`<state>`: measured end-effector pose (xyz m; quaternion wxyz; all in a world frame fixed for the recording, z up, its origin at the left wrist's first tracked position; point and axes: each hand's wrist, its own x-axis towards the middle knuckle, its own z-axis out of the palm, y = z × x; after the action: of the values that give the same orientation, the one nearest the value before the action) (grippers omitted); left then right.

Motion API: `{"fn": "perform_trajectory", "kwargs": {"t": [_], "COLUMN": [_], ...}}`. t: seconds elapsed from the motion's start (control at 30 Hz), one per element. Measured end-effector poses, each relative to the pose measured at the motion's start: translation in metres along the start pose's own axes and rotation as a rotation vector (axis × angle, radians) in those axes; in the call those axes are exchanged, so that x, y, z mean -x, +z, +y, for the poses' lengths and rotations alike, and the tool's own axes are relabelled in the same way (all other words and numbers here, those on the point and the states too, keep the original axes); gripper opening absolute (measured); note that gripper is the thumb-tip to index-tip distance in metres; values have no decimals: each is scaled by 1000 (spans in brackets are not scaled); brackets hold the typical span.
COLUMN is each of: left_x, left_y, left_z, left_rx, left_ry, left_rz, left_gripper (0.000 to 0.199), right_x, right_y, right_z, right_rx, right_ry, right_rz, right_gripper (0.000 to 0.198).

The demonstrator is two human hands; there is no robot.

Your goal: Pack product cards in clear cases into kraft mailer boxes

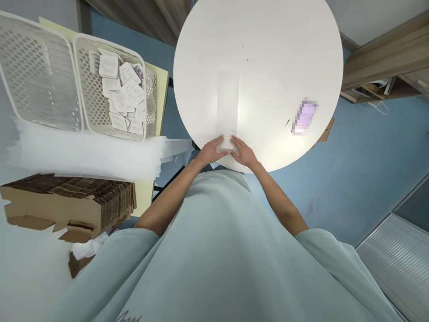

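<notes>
A thin, translucent white strip [228, 100] lies lengthwise on the round white table. At its near end, by the table's front edge, sits a small white bundle [228, 144], which looks like a block at the end of the strip. My left hand [211, 151] grips the bundle from the left, thumb on the near side and fingers on the far side. From the right, my right hand [245, 153] holds it the same way, and the two thumbs almost meet. What is inside the bundle is hidden.
The round table [278, 53] carries a blurred purple rectangular item [304, 117] at right. To my left are a white basket [115, 42] of small white cards, another basket [25, 24] with clear plastic pieces, a stack of white sheets [90, 154], and folded cardboard boxes [56, 212].
</notes>
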<state>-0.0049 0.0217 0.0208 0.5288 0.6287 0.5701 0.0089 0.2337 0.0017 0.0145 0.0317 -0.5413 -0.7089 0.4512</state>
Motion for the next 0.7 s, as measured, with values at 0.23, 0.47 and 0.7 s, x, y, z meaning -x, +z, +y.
{"fn": "perform_trajectory", "kwargs": {"t": [0.23,0.47,0.7], "left_x": [-34,-62,-68], "left_y": [-4,5,0], "left_z": [1,10,16], "left_rx": [155,79,-46], "left_ry": [-165,-333,-298], "left_rz": [166,332,407], "left_gripper": [30,27,45], "right_x": [-34,-78,-87], "right_y": [-1,-2,-7], "right_z": [5,13,3], "right_rx": [-19,-26,-2], "right_ry": [184,425,314], "right_rz": [114,188,280], "right_gripper": [48,33,54]}}
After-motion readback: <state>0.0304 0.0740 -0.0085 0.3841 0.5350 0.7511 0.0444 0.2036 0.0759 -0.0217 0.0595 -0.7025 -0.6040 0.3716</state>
